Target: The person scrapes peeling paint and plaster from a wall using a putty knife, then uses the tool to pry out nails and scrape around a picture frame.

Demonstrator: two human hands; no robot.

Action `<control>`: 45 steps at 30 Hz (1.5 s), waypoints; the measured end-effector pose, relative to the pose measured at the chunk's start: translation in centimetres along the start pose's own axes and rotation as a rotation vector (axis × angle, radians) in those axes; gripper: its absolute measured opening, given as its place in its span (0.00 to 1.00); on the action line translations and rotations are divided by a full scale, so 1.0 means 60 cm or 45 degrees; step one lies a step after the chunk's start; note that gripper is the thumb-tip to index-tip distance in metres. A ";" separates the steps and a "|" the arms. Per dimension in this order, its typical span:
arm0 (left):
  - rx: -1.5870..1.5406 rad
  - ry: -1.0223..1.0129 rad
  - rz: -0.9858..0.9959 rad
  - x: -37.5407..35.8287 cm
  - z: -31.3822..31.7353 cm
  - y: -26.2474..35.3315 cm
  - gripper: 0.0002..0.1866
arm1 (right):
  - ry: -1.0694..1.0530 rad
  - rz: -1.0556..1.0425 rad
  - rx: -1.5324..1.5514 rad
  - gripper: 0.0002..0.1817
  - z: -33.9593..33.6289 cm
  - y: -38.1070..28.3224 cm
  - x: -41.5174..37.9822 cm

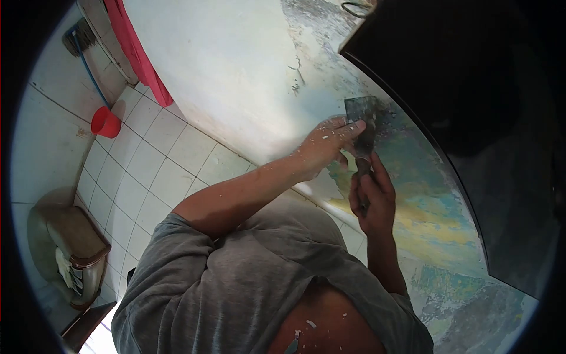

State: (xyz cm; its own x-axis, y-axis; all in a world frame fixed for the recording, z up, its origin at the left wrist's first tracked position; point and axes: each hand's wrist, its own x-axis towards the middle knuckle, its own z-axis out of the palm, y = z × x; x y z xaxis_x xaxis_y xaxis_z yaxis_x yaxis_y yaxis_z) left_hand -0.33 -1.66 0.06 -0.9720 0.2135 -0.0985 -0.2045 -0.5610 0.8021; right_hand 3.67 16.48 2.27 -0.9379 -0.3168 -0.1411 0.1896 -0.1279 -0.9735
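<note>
A scraper [367, 137] with a wide, dirty metal blade is held upright in front of the wall. My right hand [376, 197] is wrapped round its dark handle. Against the blade, the thumb of my left hand [328, 141] presses on the near face, its fingers curled behind and partly hidden. White flakes stick to my left hand and forearm. Behind the tool is a wall [413, 177] with peeling patches of green, yellow and bare grey; further left its surface is white.
A large dark panel [471, 130] juts in on the right, close to my hands. White tiles [154, 156] cover the floor at left, with a red bucket [106, 122], a broom [88, 65] and a brown upholstered chair [79, 236]. A red cloth [137, 53] hangs at upper left.
</note>
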 end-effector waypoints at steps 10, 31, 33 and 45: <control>0.003 0.001 -0.001 0.006 0.061 -0.046 0.23 | 0.022 0.049 -0.212 0.28 -0.069 -0.050 -0.037; -0.358 -0.022 0.065 0.005 0.085 -0.062 0.18 | -0.101 0.117 -0.338 0.30 -0.088 -0.092 -0.035; -0.364 0.036 0.132 0.013 0.069 -0.059 0.18 | -0.119 0.108 -0.356 0.30 -0.072 -0.081 -0.006; -0.374 0.017 0.049 0.007 0.031 -0.080 0.17 | -0.128 0.142 -0.395 0.32 -0.036 -0.039 -0.018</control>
State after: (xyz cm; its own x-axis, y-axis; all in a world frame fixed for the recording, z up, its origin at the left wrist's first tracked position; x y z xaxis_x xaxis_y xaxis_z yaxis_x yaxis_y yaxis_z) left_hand 0.45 2.61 -2.72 -0.9807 0.1780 -0.0806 -0.1903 -0.7762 0.6011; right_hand 3.64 19.12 4.31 -0.8803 -0.4055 -0.2462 0.1774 0.1999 -0.9636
